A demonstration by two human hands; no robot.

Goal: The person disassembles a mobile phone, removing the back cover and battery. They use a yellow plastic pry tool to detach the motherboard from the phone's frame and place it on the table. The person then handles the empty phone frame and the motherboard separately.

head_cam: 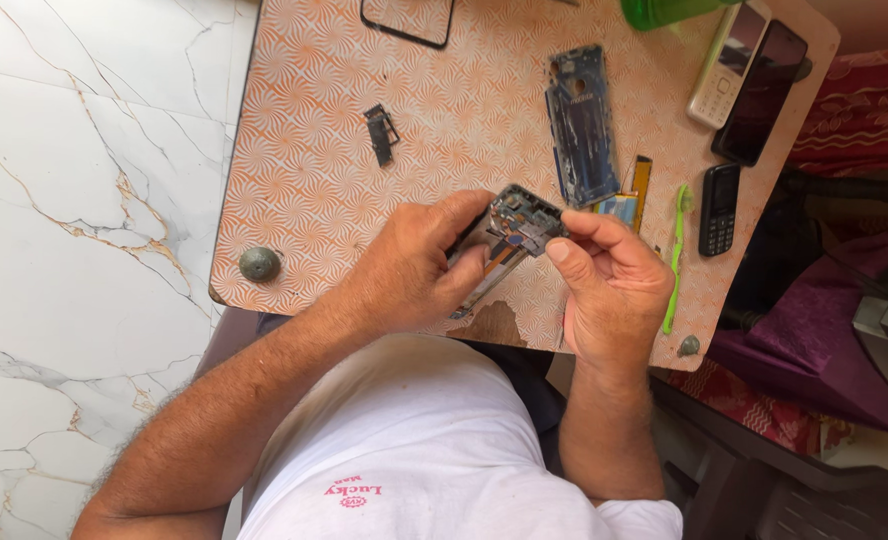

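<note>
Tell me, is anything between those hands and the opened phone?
Nothing visible. The left hand grips the opened phone directly, and the right hand touches its top edge with its fingers.

A small table [314,170] with an orange patterned top stands on a white marble floor [74,250] veined in gold and grey. Purple and red cloth [844,330] lies at right, in daylight.

Three intact phones: white keypad [726,68], black smartphone [761,92], black keypad [719,209]; one toothbrush [676,255].
</note>
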